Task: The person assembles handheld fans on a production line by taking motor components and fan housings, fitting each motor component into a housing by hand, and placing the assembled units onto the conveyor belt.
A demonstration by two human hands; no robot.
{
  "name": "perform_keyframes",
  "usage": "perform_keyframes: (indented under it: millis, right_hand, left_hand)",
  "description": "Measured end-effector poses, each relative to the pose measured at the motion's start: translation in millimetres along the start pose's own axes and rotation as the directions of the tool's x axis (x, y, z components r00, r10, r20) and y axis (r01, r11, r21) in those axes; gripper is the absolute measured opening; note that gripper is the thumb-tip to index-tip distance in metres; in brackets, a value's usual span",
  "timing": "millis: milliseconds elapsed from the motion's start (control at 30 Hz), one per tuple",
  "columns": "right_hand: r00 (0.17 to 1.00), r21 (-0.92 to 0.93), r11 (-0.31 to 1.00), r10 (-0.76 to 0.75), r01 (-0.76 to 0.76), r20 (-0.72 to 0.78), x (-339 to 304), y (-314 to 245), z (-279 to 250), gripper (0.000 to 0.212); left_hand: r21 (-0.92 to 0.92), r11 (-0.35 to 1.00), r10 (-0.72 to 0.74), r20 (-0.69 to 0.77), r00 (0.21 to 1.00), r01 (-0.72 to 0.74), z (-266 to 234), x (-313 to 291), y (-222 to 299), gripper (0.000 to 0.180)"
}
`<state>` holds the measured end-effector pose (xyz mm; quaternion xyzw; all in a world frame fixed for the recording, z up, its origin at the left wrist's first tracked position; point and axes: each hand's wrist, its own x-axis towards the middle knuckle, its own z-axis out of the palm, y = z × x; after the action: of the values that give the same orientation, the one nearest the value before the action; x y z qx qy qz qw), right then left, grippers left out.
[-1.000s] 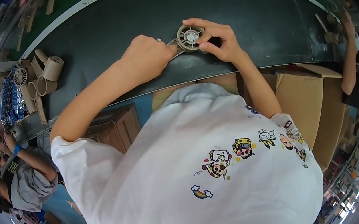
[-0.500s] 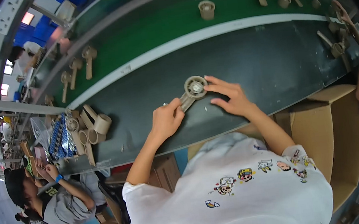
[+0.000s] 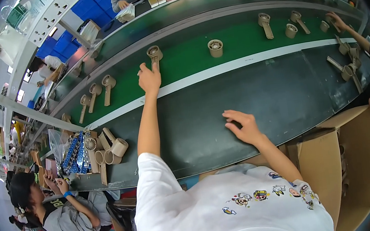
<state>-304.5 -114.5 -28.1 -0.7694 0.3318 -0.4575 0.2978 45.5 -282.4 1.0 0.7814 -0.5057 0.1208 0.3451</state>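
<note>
My left hand (image 3: 149, 79) reaches out over the green conveyor belt (image 3: 183, 65). Its fingers and thumb are closed around the handle of a beige handheld fan housing (image 3: 154, 52), whose round head points away from me; part of the handle is hidden by the hand. My right hand (image 3: 244, 127) hovers over the dark work surface (image 3: 200, 127), fingers curved and apart, holding nothing. Farther right on the belt stands a short round fan head (image 3: 215, 48), apart from both hands.
More fan housings (image 3: 107, 84) lie along the belt to the left and right. At the left are blue-wrapped parts (image 3: 74, 152) and beige housings (image 3: 117, 149). An open cardboard box (image 3: 319, 159) stands at right. Co-workers sit left (image 3: 62, 204) and reach in at right (image 3: 345, 26).
My left hand has carried the fan housing from the work surface forward and left onto the green belt. My right hand has come away from it and moved slightly nearer me.
</note>
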Motion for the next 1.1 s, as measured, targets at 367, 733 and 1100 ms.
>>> perform_keyframes:
  millis: [367, 733, 1100]
  right_hand:
    - [0.941, -0.517, 0.808, 0.132, -0.284, -0.311, 181, 90, -2, 0.096]
    - [0.956, -0.378, 0.889, 0.182, -0.26, -0.23, 215, 120, 35, 0.056]
    - [0.938, -0.327, 0.88, 0.339, -0.344, -0.075, 66, -16, -42, 0.058]
  left_hand:
    - [0.177, 0.954, 0.128, 0.485, 0.865, -0.241, -227, -78, -145, 0.054]
    - [0.154, 0.922, 0.196, 0.608, 0.77, -0.356, -234, -95, -152, 0.071]
    - [-0.369, 0.846, 0.53, 0.655, 0.538, -0.384, -169, -109, 21, 0.062]
